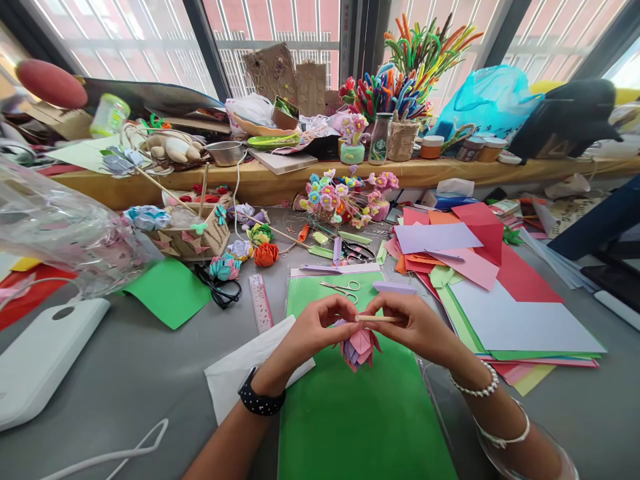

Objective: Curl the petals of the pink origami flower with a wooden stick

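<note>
Over a green sheet (350, 427), both hands meet at a pink and purple folded paper flower (361, 348). My left hand (327, 321) is closed, with thumb and fingers pinching the flower at its upper edge. A thin pale wooden stick (376, 319) lies level across the flower's top; my right hand (404, 321) pinches it between thumb and fingers. The left fingertips are close to the stick's left end; whether they touch it I cannot tell. Just beyond the hands lie small scissors (345, 288) and a folded purple paper strip (395, 287).
Coloured paper sheets (530, 320) are piled at the right. To the left lie a pink ruler (260, 303), a white paper (225, 373), a green paper (170, 293) and a white power bank (50, 360). A cardboard box (187, 240) and paper flowers (333, 197) stand behind.
</note>
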{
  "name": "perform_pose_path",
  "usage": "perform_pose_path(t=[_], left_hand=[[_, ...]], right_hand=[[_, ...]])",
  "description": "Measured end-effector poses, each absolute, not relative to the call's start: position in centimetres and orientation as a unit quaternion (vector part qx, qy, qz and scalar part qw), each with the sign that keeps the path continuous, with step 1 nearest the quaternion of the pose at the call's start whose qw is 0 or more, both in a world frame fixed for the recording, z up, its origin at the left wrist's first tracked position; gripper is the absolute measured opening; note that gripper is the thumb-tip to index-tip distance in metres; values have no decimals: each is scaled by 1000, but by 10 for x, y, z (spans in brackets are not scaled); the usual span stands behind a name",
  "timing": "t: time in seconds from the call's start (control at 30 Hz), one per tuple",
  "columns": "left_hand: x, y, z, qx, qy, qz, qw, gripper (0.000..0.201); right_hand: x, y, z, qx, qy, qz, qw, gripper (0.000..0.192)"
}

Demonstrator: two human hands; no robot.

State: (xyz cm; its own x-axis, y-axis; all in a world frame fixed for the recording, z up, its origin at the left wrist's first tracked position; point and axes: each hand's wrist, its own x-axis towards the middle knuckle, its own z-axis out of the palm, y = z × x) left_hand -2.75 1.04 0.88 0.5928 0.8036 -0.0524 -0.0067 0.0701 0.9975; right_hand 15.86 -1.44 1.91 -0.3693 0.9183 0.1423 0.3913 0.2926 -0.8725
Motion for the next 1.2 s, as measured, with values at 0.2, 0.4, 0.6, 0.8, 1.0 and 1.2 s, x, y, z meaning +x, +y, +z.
perform_pose_path(t=[0.2, 0.4, 0.6, 0.8, 1.0, 1.2], left_hand=[[-25, 12, 9, 635, 342, 315, 617, 14], [-26, 14, 5, 661, 369, 318, 571, 16], [-30, 17, 6, 677, 384, 294, 555, 18], [-29, 15, 8, 708, 403, 295, 500, 12], [-29, 14, 7, 745, 404, 294, 441, 5], [-34, 13, 11, 763, 382, 280, 440, 8]], right_hand=[[154, -12, 17, -467, -755, 316, 336, 3], [149, -11, 11, -488, -779, 238, 313, 6], [148, -12, 10, -491, -781, 229, 309, 6], [147, -12, 8, -494, -786, 200, 312, 8], [146, -13, 7, -474, -812, 158, 300, 7], [147, -14, 6, -468, -821, 142, 295, 7]])
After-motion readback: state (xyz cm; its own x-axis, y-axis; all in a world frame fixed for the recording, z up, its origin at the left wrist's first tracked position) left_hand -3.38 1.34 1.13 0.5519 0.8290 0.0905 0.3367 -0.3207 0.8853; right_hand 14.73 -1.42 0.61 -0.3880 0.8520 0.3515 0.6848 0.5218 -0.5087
